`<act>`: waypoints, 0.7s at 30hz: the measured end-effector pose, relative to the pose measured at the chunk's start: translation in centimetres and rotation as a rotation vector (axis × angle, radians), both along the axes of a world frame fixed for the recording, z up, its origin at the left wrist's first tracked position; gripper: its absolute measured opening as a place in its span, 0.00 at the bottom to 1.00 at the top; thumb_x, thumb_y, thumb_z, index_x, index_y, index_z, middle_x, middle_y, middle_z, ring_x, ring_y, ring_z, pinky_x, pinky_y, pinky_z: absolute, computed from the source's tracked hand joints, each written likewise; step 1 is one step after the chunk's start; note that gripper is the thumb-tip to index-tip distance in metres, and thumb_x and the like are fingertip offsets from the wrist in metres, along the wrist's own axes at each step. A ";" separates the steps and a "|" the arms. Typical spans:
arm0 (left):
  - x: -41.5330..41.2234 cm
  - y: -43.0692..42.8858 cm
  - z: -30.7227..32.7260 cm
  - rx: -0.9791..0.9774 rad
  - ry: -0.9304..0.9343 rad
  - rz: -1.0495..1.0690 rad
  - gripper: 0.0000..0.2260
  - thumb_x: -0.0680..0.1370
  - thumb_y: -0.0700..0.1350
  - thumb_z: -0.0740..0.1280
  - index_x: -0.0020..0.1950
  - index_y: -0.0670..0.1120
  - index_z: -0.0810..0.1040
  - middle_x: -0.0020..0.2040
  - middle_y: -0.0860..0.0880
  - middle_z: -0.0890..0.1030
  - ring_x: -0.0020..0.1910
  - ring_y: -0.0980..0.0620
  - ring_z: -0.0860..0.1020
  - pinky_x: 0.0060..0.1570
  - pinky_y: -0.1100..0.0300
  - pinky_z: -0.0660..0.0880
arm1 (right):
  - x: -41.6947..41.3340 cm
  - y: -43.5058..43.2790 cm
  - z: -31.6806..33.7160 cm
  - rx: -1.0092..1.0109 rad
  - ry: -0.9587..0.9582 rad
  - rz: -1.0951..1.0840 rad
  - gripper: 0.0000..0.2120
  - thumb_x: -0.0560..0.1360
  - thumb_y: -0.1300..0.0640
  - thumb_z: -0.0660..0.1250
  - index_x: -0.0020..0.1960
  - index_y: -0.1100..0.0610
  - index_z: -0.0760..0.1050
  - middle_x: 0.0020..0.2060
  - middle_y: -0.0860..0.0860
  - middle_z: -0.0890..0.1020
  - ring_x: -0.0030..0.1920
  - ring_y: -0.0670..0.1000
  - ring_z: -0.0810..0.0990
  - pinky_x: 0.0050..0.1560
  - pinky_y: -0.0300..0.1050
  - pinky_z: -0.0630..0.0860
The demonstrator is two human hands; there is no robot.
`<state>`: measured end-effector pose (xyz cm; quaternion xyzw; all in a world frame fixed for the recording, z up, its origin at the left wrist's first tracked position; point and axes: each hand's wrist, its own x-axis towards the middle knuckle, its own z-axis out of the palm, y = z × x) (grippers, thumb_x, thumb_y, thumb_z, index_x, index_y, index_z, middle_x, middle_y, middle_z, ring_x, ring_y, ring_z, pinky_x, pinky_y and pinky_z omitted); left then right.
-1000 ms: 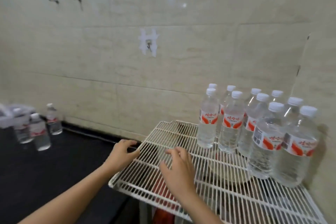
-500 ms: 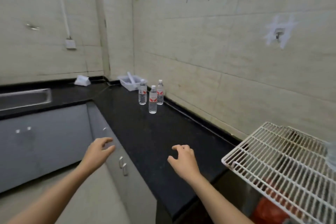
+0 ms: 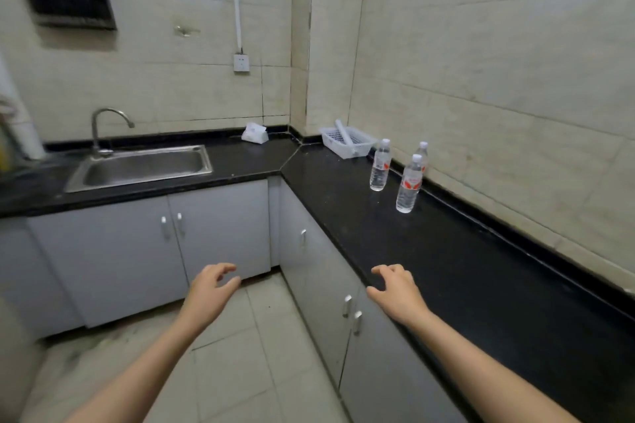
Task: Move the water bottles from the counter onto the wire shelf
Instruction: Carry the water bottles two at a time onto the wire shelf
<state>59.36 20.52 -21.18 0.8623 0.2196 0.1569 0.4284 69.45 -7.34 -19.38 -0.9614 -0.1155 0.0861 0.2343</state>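
Three clear water bottles with white caps and red labels stand upright on the black counter point(image 3: 481, 271) near the wall: one at the left point(image 3: 380, 165), one nearer me point(image 3: 409, 184), and one point(image 3: 422, 154) partly hidden behind it. My left hand point(image 3: 211, 290) hangs over the floor, holding nothing, fingers loosely curled. Over the counter's front edge my right hand point(image 3: 397, 290) is likewise loose and holds nothing, well short of the bottles. The wire shelf is out of view.
A white plastic basket point(image 3: 347, 141) sits in the counter corner beyond the bottles. A steel sink point(image 3: 137, 168) with a tap point(image 3: 103, 127) lies to the left, a white packet point(image 3: 254, 133) behind it. Grey cabinet doors point(image 3: 220, 227) line the floor space.
The view has swung left, away from the wire shelf and its row of bottles, toward the sink corner. Both hands left the shelf edge and now hang free; the three counter bottles are closer.
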 end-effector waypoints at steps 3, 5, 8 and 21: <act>2.1 2.0 -1.6 -0.045 0.004 -0.001 0.12 0.75 0.37 0.65 0.58 0.36 0.76 0.58 0.38 0.77 0.58 0.42 0.74 0.55 0.56 0.67 | 2.0 1.4 -0.5 -0.002 0.029 -0.007 0.22 0.74 0.52 0.62 0.67 0.54 0.66 0.66 0.55 0.66 0.68 0.55 0.62 0.67 0.50 0.64; 4.0 2.5 -2.6 -0.085 0.010 -0.011 0.11 0.74 0.36 0.66 0.56 0.37 0.77 0.56 0.38 0.77 0.56 0.42 0.75 0.54 0.57 0.67 | 4.0 1.9 -0.8 0.004 0.037 -0.015 0.22 0.75 0.52 0.62 0.67 0.54 0.66 0.66 0.54 0.66 0.69 0.54 0.62 0.67 0.48 0.64; 7.4 3.2 -3.9 -0.153 -0.009 -0.019 0.07 0.74 0.35 0.66 0.50 0.43 0.77 0.52 0.40 0.77 0.55 0.41 0.76 0.51 0.58 0.66 | 8.0 2.7 -1.5 0.025 0.035 -0.035 0.21 0.75 0.52 0.62 0.67 0.54 0.66 0.66 0.54 0.67 0.68 0.53 0.62 0.66 0.45 0.63; 27.6 12.6 -3.1 -0.122 -0.041 0.045 0.09 0.75 0.35 0.64 0.54 0.35 0.78 0.53 0.39 0.77 0.50 0.48 0.73 0.52 0.60 0.65 | 30.4 11.9 -4.7 0.122 0.072 -0.055 0.20 0.75 0.53 0.63 0.66 0.55 0.68 0.66 0.56 0.68 0.67 0.55 0.65 0.64 0.45 0.65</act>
